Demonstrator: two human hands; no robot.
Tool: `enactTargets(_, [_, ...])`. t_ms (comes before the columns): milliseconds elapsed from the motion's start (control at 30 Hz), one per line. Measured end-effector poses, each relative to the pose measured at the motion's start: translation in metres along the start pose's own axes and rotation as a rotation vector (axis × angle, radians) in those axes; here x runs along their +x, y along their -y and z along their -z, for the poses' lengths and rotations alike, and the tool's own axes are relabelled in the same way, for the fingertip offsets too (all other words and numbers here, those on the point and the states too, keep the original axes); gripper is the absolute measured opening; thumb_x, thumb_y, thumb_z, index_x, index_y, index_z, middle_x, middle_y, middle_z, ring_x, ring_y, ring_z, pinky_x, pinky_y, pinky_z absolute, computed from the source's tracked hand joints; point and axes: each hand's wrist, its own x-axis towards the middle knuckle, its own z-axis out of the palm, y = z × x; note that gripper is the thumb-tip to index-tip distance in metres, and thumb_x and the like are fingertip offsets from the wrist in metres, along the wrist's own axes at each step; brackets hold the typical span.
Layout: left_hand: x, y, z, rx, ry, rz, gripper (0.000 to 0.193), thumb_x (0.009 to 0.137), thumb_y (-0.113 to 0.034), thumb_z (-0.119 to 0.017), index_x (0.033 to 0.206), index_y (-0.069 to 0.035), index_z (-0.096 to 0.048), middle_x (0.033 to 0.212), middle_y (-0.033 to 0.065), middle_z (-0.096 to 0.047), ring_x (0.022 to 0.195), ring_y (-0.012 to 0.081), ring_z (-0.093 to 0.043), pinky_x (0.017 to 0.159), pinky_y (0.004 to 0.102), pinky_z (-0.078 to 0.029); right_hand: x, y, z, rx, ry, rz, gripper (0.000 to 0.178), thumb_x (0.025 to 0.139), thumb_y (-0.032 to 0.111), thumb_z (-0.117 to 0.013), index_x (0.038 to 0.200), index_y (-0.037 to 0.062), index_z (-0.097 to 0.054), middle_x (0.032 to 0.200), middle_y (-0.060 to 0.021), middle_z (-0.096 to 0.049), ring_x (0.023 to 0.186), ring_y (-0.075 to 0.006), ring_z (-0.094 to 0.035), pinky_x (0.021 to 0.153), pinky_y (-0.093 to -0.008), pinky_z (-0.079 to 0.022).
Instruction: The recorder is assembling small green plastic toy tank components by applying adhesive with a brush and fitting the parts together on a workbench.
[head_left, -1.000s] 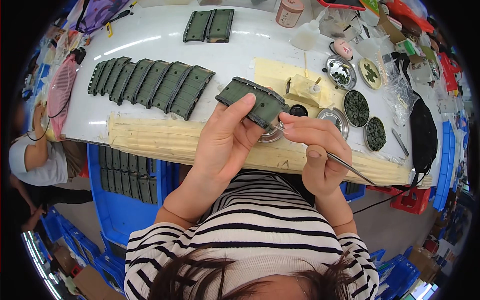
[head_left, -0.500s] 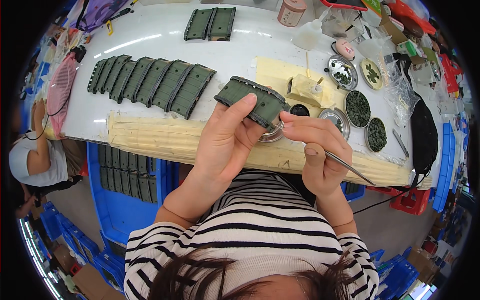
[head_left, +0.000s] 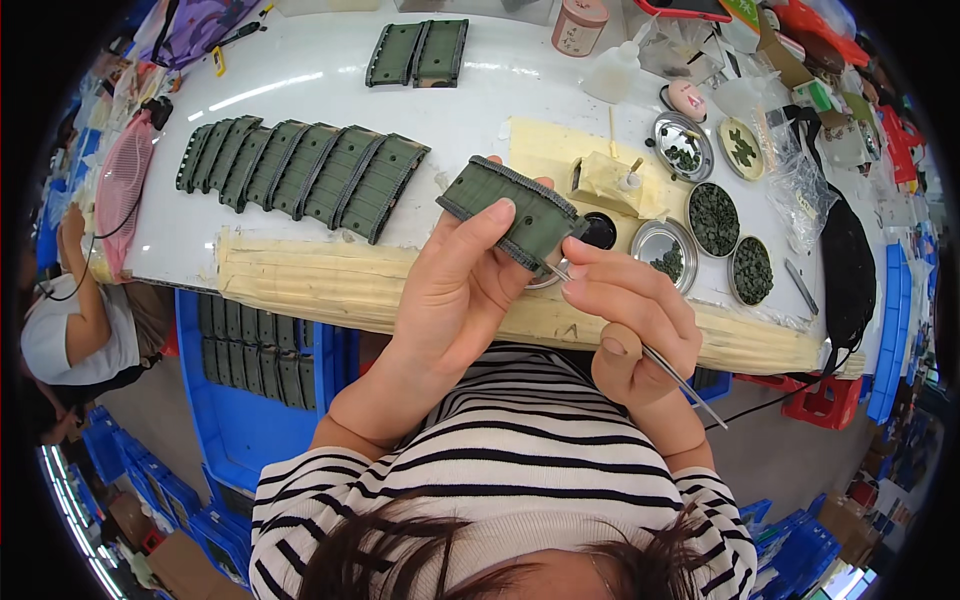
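Observation:
My left hand (head_left: 440, 290) grips a dark green curved panel (head_left: 540, 212) with raised, grey-edged rims, its thumb lying on the face and the fingers behind. A slim silver metal tool (head_left: 688, 388) is held in my right hand (head_left: 645, 310). The tool's front end reaches the panel's lower right corner, where the right fingertips also touch or nearly touch. What exactly its tip works on is too small to make out. Left of my hands, several similar green panels (head_left: 300, 170) lie in an overlapping row, and two more (head_left: 415, 52) are farther back.
To the right stand two round tins of dark green bits (head_left: 716, 218), shallow metal dishes (head_left: 664, 250) and a paper-wrapped block (head_left: 605, 182). A padded yellowish strip (head_left: 320, 275) lines the table's front edge. Below left, a blue crate (head_left: 250, 430) holds more panels. Another person is at far left.
The panel has tilted slightly and shifted a little to the right in my left hand. My right hand and the tool's back end have dipped a little, swinging left.

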Motion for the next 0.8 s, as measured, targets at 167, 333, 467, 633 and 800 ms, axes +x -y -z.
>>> enactTargets(167, [0.0003, 0.0000, 0.0005, -0.025, 0.033, 0.017, 0.046, 0.098, -0.014, -0.045, 0.140, -0.003, -0.032, 0.135, 0.0193, -0.048, 0.118, 0.0245, -0.055, 0.098, 0.0358, -0.049, -0.0006, 0.0006, 0.0004, -0.022, -0.002, 0.040, 0.028, 0.072, 0.003, -0.069, 0.100, -0.0015, -0.067, 0.097, -0.0152, -0.065, 0.097, -0.0314, -0.067, 0.078, -0.0369, -0.056])
enactTargets(333, [0.0008, 0.0015, 0.0002, -0.024, 0.038, 0.022, 0.046, 0.098, -0.014, -0.045, 0.141, -0.004, -0.032, 0.135, 0.0194, -0.048, 0.119, 0.0247, -0.054, 0.098, 0.0365, -0.049, -0.0028, -0.0002, 0.0024, -0.021, 0.001, 0.047, 0.030, 0.070, 0.003, -0.070, 0.100, -0.0017, -0.067, 0.098, -0.0160, -0.065, 0.097, -0.0316, -0.067, 0.079, -0.0369, -0.057])
enactTargets(467, [0.0012, 0.0024, -0.0006, -0.016, 0.050, 0.023, 0.046, 0.098, -0.014, -0.045, 0.141, -0.004, -0.031, 0.134, 0.0195, -0.048, 0.120, 0.0250, -0.053, 0.099, 0.0368, -0.048, -0.0034, -0.0005, 0.0039, -0.011, -0.003, 0.052, 0.030, 0.070, 0.003, -0.070, 0.100, -0.0023, -0.067, 0.097, -0.0164, -0.065, 0.097, -0.0319, -0.066, 0.079, -0.0373, -0.057])
enactTargets(633, [0.0016, 0.0033, -0.0016, -0.002, 0.046, 0.024, 0.046, 0.098, -0.014, -0.045, 0.141, -0.003, -0.031, 0.134, 0.0196, -0.048, 0.120, 0.0250, -0.053, 0.099, 0.0368, -0.048, -0.0038, -0.0016, 0.0045, -0.006, -0.005, 0.058, 0.030, 0.070, 0.003, -0.070, 0.099, -0.0027, -0.067, 0.097, -0.0161, -0.064, 0.097, -0.0321, -0.066, 0.079, -0.0382, -0.057])
enactTargets(800, [0.0015, 0.0032, -0.0021, -0.010, 0.049, 0.030, 0.046, 0.098, -0.014, -0.045, 0.141, -0.003, -0.031, 0.134, 0.0198, -0.048, 0.119, 0.0250, -0.054, 0.099, 0.0368, -0.048, -0.0045, -0.0016, 0.0071, 0.006, 0.013, 0.057, 0.030, 0.076, 0.011, -0.071, 0.102, -0.0024, -0.066, 0.099, -0.0162, -0.064, 0.099, -0.0323, -0.066, 0.080, -0.0385, -0.056])
